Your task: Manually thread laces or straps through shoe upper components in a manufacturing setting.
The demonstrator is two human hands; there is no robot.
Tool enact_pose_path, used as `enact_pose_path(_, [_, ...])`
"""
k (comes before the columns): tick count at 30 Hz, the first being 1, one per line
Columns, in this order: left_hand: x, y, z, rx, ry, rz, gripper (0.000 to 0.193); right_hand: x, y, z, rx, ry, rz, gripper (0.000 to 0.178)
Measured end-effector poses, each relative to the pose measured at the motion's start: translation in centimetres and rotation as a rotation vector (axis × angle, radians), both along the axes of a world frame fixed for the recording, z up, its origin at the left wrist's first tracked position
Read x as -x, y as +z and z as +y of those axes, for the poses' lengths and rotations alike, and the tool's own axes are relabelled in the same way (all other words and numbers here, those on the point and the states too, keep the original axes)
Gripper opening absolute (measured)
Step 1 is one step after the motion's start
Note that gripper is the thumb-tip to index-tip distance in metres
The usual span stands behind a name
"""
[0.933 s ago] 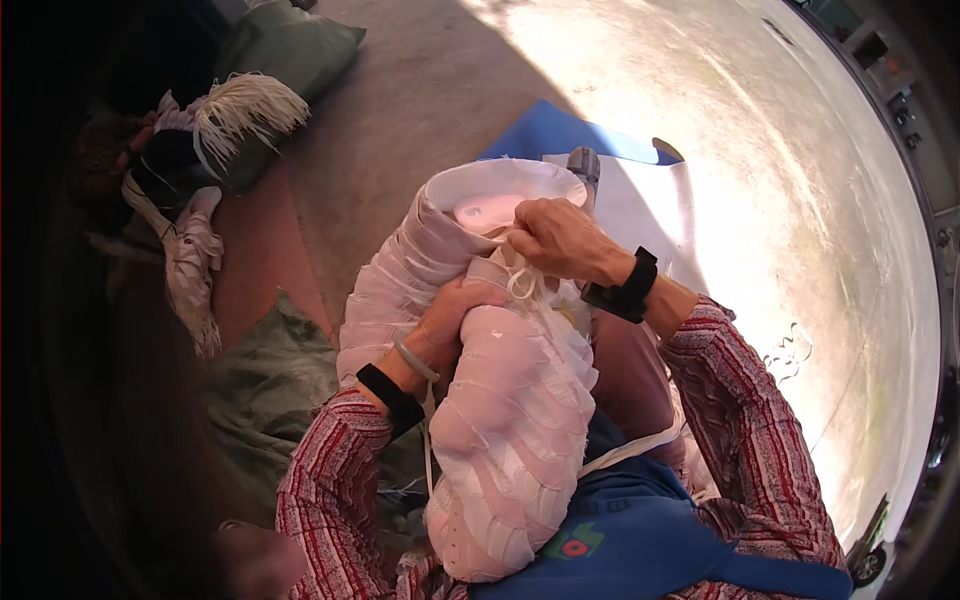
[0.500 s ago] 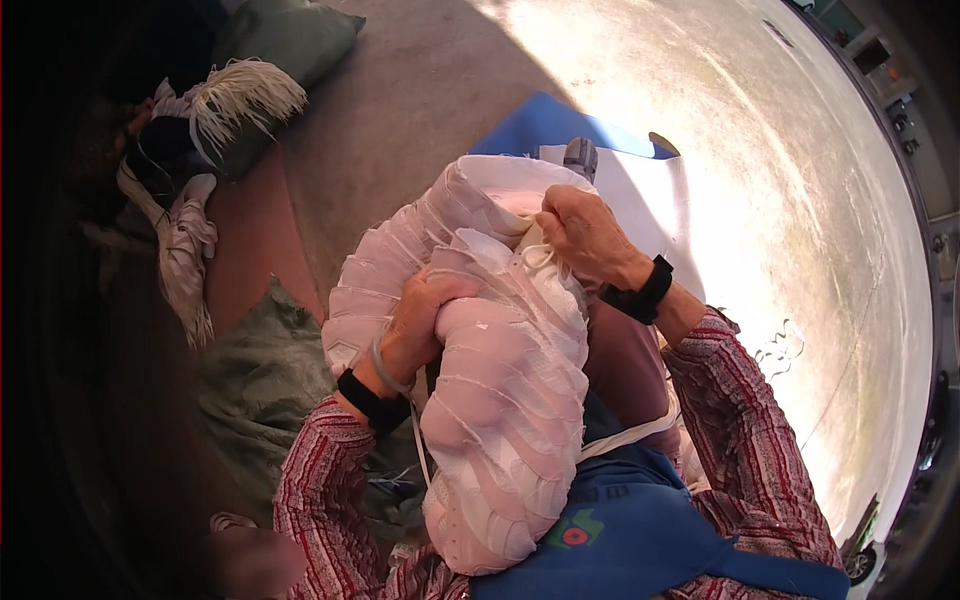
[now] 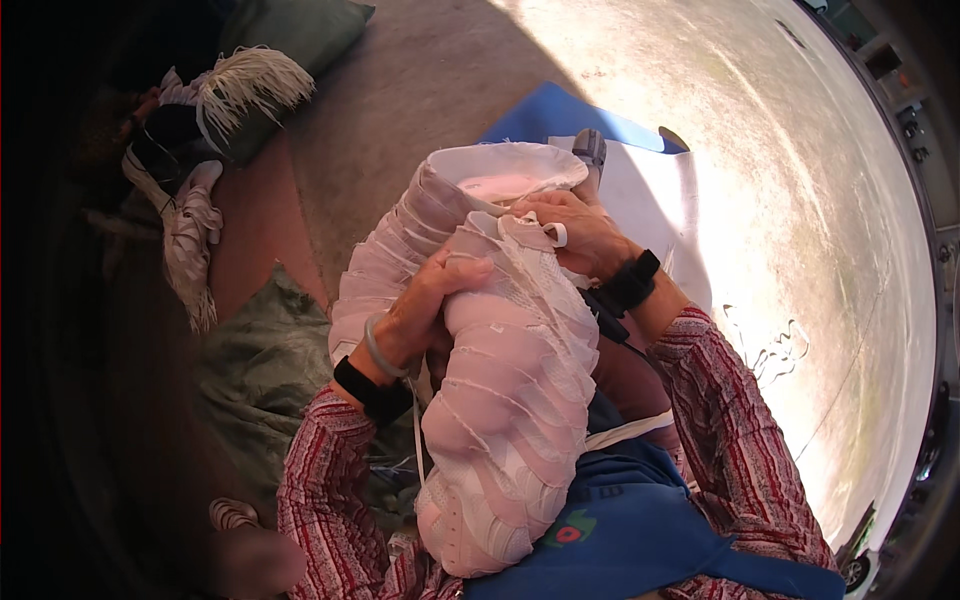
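Across my lap lies a curved bundle of nested shoe uppers [image 3: 510, 370], pale pink and white mesh with overlapping edges. My left hand [image 3: 425, 300] is closed round the bundle's inner bend, its thumb lying on top and its fingers hidden behind. At the far end my right hand [image 3: 575, 228] grips the uppers' edge, fingers curled in between two layers. A small white lace loop [image 3: 556, 235] sticks out beside its knuckles. Past that, the rounded rim of another stretch of uppers [image 3: 510, 160] curves away. A white cord [image 3: 630, 432] runs from the bundle across my right thigh.
A blue apron [image 3: 640, 540] covers my lap. Dark green sacking [image 3: 265, 370] lies at left. Further off are more tied uppers [image 3: 192, 240], a bunch of white laces [image 3: 255, 88] and a green sack [image 3: 300, 35]. A blue sheet [image 3: 550, 115] lies ahead; loose strings [image 3: 785, 350] at right.
My right hand has come lower and turned flatter against the uppers, and the far rim shows more openly. My left hand keeps its hold, with its thumb shifted slightly.
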State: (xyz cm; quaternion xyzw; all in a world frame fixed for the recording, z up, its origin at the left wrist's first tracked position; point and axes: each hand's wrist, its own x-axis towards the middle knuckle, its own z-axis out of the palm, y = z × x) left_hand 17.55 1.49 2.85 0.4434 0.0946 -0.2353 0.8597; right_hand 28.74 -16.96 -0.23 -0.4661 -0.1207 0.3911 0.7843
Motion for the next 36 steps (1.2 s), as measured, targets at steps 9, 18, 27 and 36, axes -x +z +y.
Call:
enact_pose_path(9, [0.1, 0.1, 0.5, -0.052, 0.020, -0.001, 0.054, -1.2, -1.9, -0.3, -0.017, 0.069, -0.011, 0.017])
enact_pose_path(18, [-0.6, 1.1, 0.7, -0.016, 0.028, -0.015, 0.050, -0.1, 0.1, 0.1, -0.101, 0.044, 0.335, 0.014])
enact_pose_path(27, [-0.4, 2.1, 0.6, -0.129, 0.060, -0.111, 0.046, -0.8, 0.0, 0.8, -0.279, 0.272, 0.281, 0.016])
enact_pose_path(36, [0.0, 0.4, 0.4, -0.313, 0.193, -0.189, 0.051, -0.1, -0.1, 1.1, -0.053, 0.083, 0.148, 0.015])
